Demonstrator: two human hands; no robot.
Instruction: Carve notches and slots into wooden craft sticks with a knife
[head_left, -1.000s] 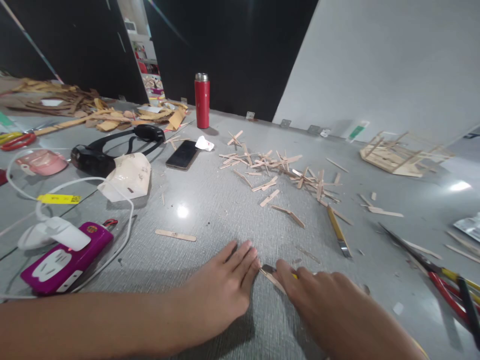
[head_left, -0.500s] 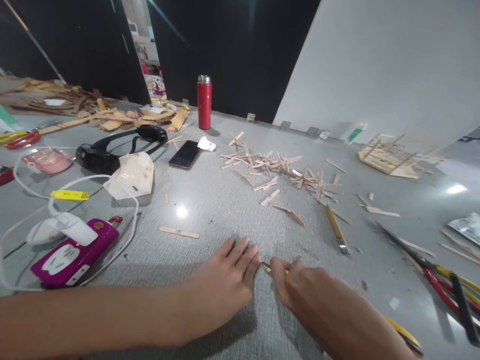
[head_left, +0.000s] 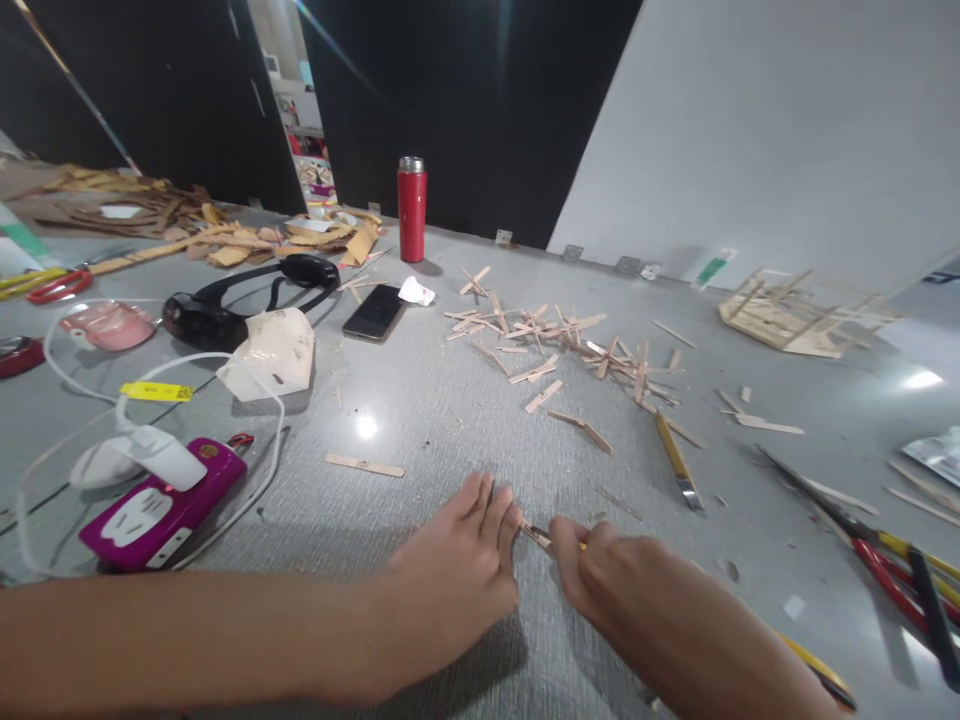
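Low over the front of the table, my left hand (head_left: pixel 469 565) has its fingers bent and pressed together, pinning down a small wooden craft stick (head_left: pixel 541 541) that is mostly hidden beneath them. My right hand (head_left: pixel 611 570) is closed around a craft knife (head_left: pixel 582 546) whose yellow handle barely shows. Its blade points left and meets the stick close to my left fingertips. A single craft stick (head_left: pixel 365 465) lies flat to the left. Beyond my right hand rests another yellow-handled knife (head_left: pixel 676 462).
Broken craft sticks (head_left: pixel 555 325) lie heaped ahead. Large scissors (head_left: pixel 851 530) are at right, beneath a wooden stick frame (head_left: pixel 795 320). A purple power bank (head_left: pixel 169 500) with a white cable, a phone (head_left: pixel 373 313), black headgear (head_left: pixel 210 315) and a red bottle (head_left: pixel 412 212) stand left.
The view has shifted slightly. My right hand has drawn a little to the right, and more of the knife and stick shows between my hands. My left fingers have bunched closer.
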